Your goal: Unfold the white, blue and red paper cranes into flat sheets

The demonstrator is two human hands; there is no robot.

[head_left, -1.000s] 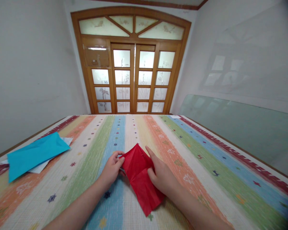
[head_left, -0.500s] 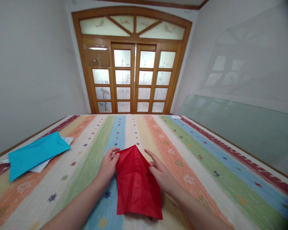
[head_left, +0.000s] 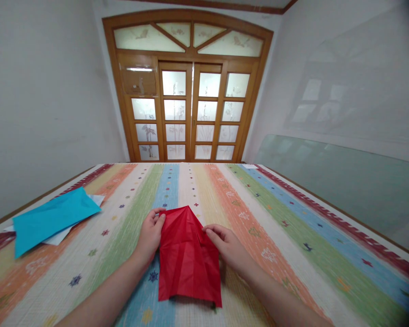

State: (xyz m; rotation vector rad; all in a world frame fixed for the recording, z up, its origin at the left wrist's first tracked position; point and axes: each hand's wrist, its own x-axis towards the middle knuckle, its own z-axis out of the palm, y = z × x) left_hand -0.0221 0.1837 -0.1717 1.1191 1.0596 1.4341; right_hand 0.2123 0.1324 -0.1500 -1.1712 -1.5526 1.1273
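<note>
A sheet of red paper [head_left: 190,259], creased with fold lines and rising to a point at its far edge, is held between my two hands over the striped cloth. My left hand [head_left: 152,232] pinches its upper left corner between thumb and fingers. On the opposite side, my right hand [head_left: 226,243] grips the paper's right edge with thumb and forefinger, beside a small fold. The near edge of the sheet hangs loose and curls slightly.
Blue paper [head_left: 56,218] lies over white paper [head_left: 59,237] at the left of the table. A striped, patterned tablecloth [head_left: 129,272] covers the table. At the far right edge rests a small white piece [head_left: 250,166]. Wooden glass-paned doors [head_left: 192,109] stand beyond.
The red paper and my left hand have shifted a little to the left. My right forefinger, raised before, has come down to pinch the paper's right edge.
</note>
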